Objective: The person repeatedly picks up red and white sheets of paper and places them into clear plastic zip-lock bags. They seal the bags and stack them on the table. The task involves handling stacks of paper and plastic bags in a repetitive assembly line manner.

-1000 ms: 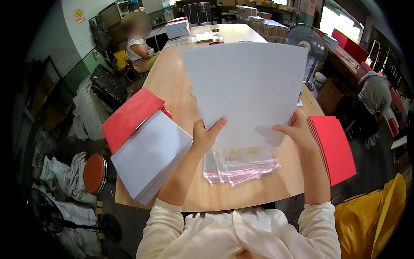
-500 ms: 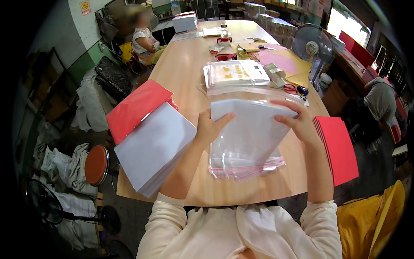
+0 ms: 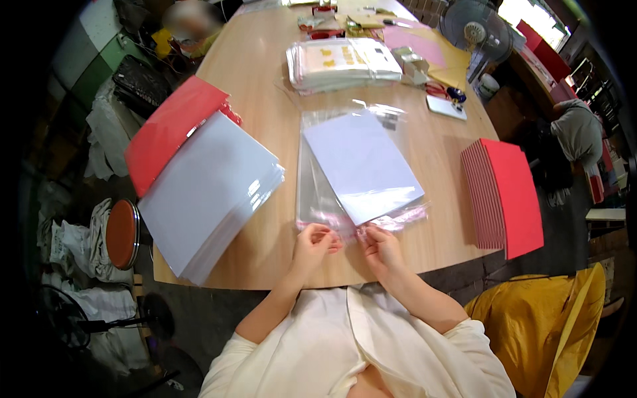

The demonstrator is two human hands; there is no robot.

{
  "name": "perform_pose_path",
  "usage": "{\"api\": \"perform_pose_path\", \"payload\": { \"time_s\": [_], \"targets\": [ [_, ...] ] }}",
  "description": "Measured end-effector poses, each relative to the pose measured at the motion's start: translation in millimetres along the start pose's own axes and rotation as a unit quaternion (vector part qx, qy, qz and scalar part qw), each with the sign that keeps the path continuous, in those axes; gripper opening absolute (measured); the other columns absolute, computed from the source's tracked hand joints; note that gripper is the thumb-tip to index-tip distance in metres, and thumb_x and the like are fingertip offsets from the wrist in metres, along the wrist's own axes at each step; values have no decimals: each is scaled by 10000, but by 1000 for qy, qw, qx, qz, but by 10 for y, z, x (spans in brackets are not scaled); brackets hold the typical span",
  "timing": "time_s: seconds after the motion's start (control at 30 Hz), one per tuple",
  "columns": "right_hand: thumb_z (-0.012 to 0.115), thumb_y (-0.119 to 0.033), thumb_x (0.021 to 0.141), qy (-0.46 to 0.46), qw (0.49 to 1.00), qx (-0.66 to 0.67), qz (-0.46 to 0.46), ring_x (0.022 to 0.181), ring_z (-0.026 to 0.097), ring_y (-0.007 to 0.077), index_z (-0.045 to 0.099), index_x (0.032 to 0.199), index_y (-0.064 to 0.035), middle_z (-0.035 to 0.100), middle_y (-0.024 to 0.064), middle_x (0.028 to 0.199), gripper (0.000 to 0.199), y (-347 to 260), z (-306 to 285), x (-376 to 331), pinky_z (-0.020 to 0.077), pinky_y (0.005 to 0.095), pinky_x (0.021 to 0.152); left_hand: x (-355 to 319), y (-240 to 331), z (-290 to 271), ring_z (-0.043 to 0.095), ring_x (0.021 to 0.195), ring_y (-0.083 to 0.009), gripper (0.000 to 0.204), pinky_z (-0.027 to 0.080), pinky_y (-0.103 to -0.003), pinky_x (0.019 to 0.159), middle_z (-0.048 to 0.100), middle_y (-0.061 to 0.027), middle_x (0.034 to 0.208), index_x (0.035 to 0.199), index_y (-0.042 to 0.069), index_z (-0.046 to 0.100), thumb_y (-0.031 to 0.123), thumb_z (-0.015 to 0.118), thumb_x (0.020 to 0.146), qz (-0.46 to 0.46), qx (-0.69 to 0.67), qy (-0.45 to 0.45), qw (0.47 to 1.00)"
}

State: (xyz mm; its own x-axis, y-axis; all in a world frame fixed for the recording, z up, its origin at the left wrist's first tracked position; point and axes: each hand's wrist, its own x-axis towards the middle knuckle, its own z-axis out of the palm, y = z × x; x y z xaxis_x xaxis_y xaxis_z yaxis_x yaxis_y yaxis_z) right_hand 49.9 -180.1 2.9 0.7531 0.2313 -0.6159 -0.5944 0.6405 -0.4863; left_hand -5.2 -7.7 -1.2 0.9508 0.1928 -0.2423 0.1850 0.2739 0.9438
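Observation:
A pale, flat packet of sheets [image 3: 363, 162] lies tilted over a pile of see-through plastic bags [image 3: 312, 179], whose pink-edged flaps face me. Just beyond the packet's near corner, my right hand [image 3: 383, 252] pinches the plastic bag's near edge. My left hand [image 3: 316, 250] is beside it, at the flaps' left end. Its fingers are curled together, and whatever they hold is too small to make out. To my left is a leaning stack of pale, plastic-wrapped packets [image 3: 209, 186], with red folders [image 3: 176, 129] at its far end.
A stack of red folders [image 3: 511, 199] stands at the table's right edge. Farther back are packed printed sheets [image 3: 348, 63], a small carton [image 3: 410, 66], scissors [image 3: 438, 91] and a white phone-like slab [image 3: 446, 107]. A fan [image 3: 473, 33] and a stool [image 3: 123, 233] flank the table.
The pale packet, raised between both hands before, now lies on the plastic bags. Both hands have come down toward me to the pink-edged flaps. The view has tilted downward.

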Motion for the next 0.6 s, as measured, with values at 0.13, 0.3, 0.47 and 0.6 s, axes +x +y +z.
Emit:
{"api": "perform_pose_path", "payload": {
  "time_s": [0.13, 0.3, 0.47, 0.6],
  "targets": [
    [529, -31, 958, -24, 998, 35, 41, 1040, 628, 222, 539, 1146, 41, 621, 125, 1099, 202, 186, 41, -113, 553, 326, 909, -151, -220, -93, 703, 847, -249, 158, 599, -319, 742, 662, -207, 951, 1033, -36, 469, 71, 561, 961, -16, -55, 46, 997],
    [528, -59, 968, -26, 996, -39, 74, 1014, 642, 222, 531, 1171, 60, 622, 147, 1118, 235, 105, 48, -156, 555, 357, 939, -97, 137, 44, 710, 762, -225, 158, 601, -287, 650, 678, -183, 845, 992, -24, 474, 53, 598, 933, -45, 24, 44, 998],
    [599, -132, 951, -49, 979, -191, 46, 831, 673, 164, 620, 1021, 40, 679, 93, 950, 187, 64, 12, -248, 563, 286, 748, -67, -50, 71, 709, 739, -209, 169, 595, -280, 622, 678, -170, 824, 981, -26, 486, 5, 627, 893, -10, 70, 68, 995],
    [652, -165, 923, -151, 842, -489, -172, 653, 644, 123, 661, 931, 11, 693, 44, 789, 176, -140, -4, -200, 504, 258, 600, -45, -109, 52, 703, 704, -201, 202, 583, -268, 579, 675, -167, 835, 986, -27, 479, -13, 643, 869, -40, 3, 86, 996]
  ]
}}
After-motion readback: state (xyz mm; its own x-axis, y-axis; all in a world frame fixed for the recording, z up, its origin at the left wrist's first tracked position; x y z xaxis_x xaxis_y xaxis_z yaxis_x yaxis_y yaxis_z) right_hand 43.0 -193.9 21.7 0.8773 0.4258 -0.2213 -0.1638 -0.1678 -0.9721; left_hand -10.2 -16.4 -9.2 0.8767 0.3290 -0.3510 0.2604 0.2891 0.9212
